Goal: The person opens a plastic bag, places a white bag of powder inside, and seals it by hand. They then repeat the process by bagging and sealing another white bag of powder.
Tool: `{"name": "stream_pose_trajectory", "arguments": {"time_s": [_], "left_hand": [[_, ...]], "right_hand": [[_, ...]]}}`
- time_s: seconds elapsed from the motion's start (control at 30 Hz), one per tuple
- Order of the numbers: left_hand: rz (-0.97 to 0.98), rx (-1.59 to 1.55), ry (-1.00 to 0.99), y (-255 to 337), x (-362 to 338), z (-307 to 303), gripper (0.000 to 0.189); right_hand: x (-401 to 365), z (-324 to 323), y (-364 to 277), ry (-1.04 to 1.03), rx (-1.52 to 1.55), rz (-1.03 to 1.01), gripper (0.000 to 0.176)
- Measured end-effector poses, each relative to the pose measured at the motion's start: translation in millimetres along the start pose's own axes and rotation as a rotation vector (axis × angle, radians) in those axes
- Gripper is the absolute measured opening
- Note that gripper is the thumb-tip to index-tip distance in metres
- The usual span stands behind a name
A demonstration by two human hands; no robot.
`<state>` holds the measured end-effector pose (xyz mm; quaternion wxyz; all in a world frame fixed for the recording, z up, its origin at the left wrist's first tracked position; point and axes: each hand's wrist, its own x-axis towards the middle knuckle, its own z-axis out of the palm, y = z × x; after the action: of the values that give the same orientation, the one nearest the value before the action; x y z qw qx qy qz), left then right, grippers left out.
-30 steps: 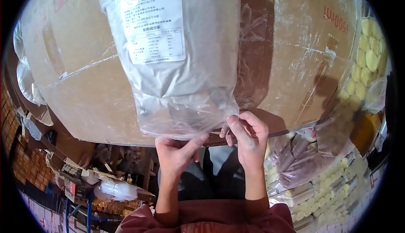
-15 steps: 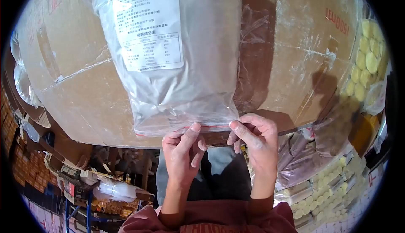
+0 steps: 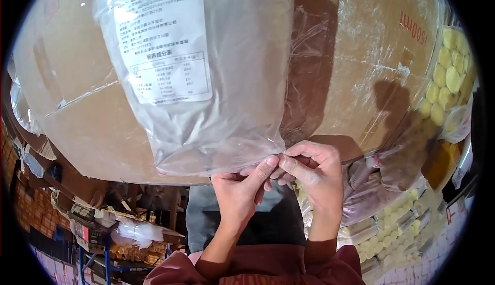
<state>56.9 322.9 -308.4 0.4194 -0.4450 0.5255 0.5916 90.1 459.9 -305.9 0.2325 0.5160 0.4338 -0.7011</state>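
Observation:
A clear zip-lock bag (image 3: 242, 78) full of pale powder lies on a large cardboard box, its mouth edge towards me. A white printed label (image 3: 164, 42) covers its upper left part. My left hand (image 3: 242, 187) pinches the mouth edge right of its middle, thumb on top. Close against it, my right hand (image 3: 312, 169) pinches the bag's right corner between thumb and fingers. The two thumbs nearly meet. Whitish dust shows on the fingers. Part of the mouth edge is hidden under my hands.
The cardboard box (image 3: 361, 78) carries red print and strips of clear tape. Packs of yellow rounds (image 3: 448, 73) stand at the right. Below them lies a purplish plastic bag (image 3: 361, 197). At lower left are a blue metal frame (image 3: 94, 262) and a white plastic bundle (image 3: 138, 233).
My left hand has slid right along the bag's mouth to meet my right hand at the corner. The bag appears slightly lower and further left, its near edge folded over.

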Motion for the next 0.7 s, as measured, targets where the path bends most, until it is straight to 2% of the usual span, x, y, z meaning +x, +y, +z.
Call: {"name": "stream_pose_trajectory", "arguments": {"time_s": [0.13, 0.23, 0.33, 0.53, 0.7], "left_hand": [[0.067, -0.032, 0.001, -1.3, 4.0, 1.9, 0.009], [0.015, -0.023, 0.028, 1.2, -1.3, 3.6, 0.010], [0.062, -0.057, 0.015, 1.9, -1.3, 8.8, 0.012], [0.131, -0.070, -0.039, -3.7, -3.1, 6.5, 0.014], [0.199, -0.080, 0.105, 10.1, -5.5, 1.8, 0.014]], "right_hand": [[1.4, -0.7, -2.8, -0.006, -0.092, -0.065, 0.010], [0.8, -4.0, -8.3, -0.054, -0.102, -0.007, 0.011], [-0.2, -4.6, -10.3, -0.061, -0.138, -0.027, 0.012], [-9.8, 3.8, -17.7, 0.024, -0.246, -0.037, 0.014], [-10.0, 9.8, -19.0, 0.080, -0.266, -0.057, 0.013]]}}
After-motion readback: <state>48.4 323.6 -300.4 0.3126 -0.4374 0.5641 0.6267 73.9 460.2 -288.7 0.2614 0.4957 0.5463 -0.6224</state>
